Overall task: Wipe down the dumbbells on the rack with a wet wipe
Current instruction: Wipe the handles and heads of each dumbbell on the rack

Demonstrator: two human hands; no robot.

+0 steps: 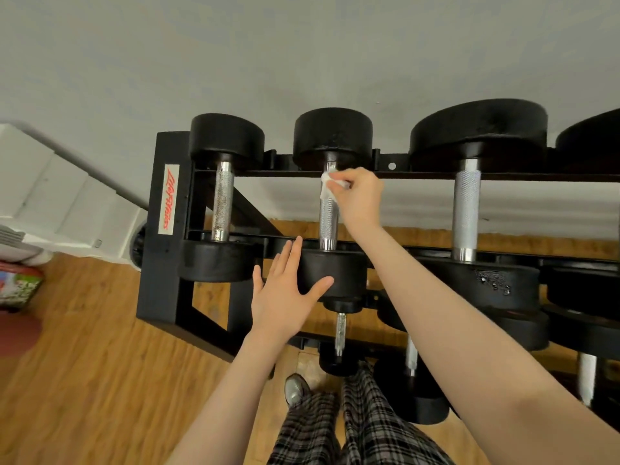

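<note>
Pinching a wet wipe [330,184] against the dumbbell [330,209] handle, right hand [357,193]; left hand [288,293] flat, fingers [285,263] spread.

We see a grey wall [235,55] filling the top half, w/ a wood-look floor [84,380] below it, warm orange-brown planks. At far left stands a white appliance [50,196], boxy, w/ a vent grille at its lower edge; we can't tell what kind it is. Just below it sits a colourful pack [18,285], red and green print, too blurry to read. Under that, a dark red rounded thing [16,333] lies on the floor, cut off by the frame edge. At bottom centre we see plaid trousers [352,427], black and white, and one grey shoe [295,389] near them.
</note>
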